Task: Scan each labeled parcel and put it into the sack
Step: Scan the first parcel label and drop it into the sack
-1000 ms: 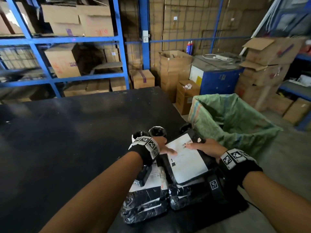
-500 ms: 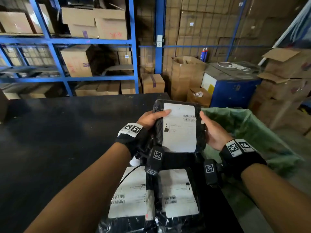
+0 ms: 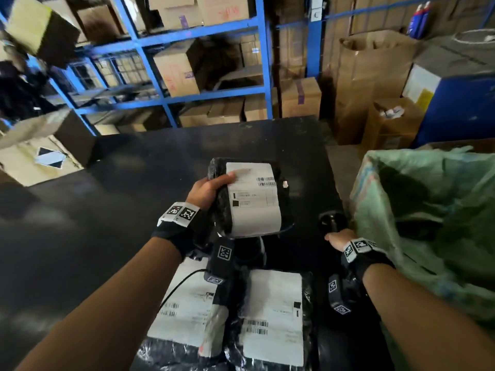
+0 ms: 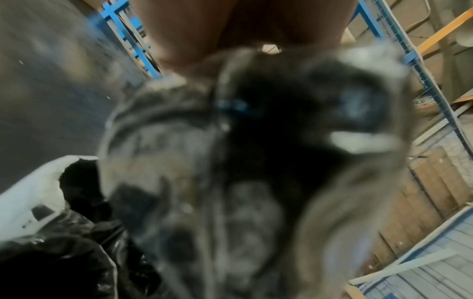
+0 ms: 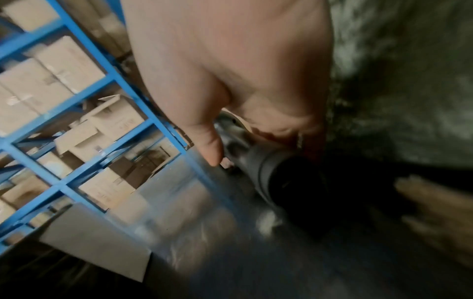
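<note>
My left hand (image 3: pixel 209 190) grips a black plastic-wrapped parcel (image 3: pixel 254 199) by its left edge and holds it above the table, white barcode label facing up. The left wrist view shows that parcel (image 4: pixel 230 161) only as a close blur under my left hand (image 4: pixel 230 30). At the table's right edge my right hand (image 3: pixel 337 238) curls round a black handheld scanner (image 3: pixel 332 220). In the right wrist view, thumb and fingers of my right hand (image 5: pixel 230 81) wrap the scanner (image 5: pixel 281 172). The open green sack (image 3: pixel 428 210) stands just right of it.
Two more labeled black parcels (image 3: pixel 192 303) (image 3: pixel 273 317) lie side by side on the black table (image 3: pixel 134 210) under my forearms. Blue shelving with cardboard boxes (image 3: pixel 176 70) stands behind the table. Cartons (image 3: pixel 369 84) and a blue cabinet (image 3: pixel 455 111) are at the back right.
My right hand has let go of the raised parcel and dropped down and right onto the scanner. The left hand now holds the parcel alone.
</note>
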A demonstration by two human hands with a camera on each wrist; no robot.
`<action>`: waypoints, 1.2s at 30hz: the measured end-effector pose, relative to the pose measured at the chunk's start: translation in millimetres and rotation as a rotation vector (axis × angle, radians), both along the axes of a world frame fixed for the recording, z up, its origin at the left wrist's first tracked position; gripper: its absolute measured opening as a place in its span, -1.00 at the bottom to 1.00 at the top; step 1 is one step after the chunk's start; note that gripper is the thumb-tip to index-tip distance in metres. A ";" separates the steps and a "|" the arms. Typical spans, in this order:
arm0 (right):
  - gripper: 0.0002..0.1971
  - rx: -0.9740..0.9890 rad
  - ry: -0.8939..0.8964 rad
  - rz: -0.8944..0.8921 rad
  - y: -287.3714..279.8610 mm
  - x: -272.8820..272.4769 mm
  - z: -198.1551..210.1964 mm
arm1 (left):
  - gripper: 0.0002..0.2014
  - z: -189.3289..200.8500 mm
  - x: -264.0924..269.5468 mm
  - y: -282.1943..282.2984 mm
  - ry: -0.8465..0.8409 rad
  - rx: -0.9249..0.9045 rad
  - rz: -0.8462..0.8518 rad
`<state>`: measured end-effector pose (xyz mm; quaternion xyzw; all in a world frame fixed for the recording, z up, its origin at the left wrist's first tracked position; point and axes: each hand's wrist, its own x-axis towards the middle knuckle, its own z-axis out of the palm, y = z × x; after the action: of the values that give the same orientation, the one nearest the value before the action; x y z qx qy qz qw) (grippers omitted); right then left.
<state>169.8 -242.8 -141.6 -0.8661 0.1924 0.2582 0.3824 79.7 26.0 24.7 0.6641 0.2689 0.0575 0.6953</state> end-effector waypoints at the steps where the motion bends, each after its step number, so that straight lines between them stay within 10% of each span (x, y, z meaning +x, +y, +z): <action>1: -0.46 0.027 0.016 -0.017 -0.4 0.2 -2.7 | -0.52 0.5 -2.4 2.7 0.009 0.017 0.020; 7: -0.87 0.240 -0.125 -0.206 3.7 5.8 13.1 | -0.49 5.7 -7.3 8.9 0.001 0.075 0.094; 18: -0.95 0.972 -0.499 -0.187 2.2 -27.1 198.9 | -0.60 41.6 -6.4 -2.0 -0.180 0.114 0.064; 25: -0.92 0.855 -0.570 0.021 1.6 -95.1 282.2 | -0.49 53.4 -16.5 -4.1 -0.295 0.072 0.027; 36: -0.92 0.687 -0.421 0.137 9.5 -170.7 305.0 | -0.57 50.6 -36.2 -14.7 -0.316 -0.008 -0.096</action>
<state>-0.8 -233.3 163.4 -0.7329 -0.0457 0.1496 0.6621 43.5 11.3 75.3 0.6562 0.1241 0.1271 0.7334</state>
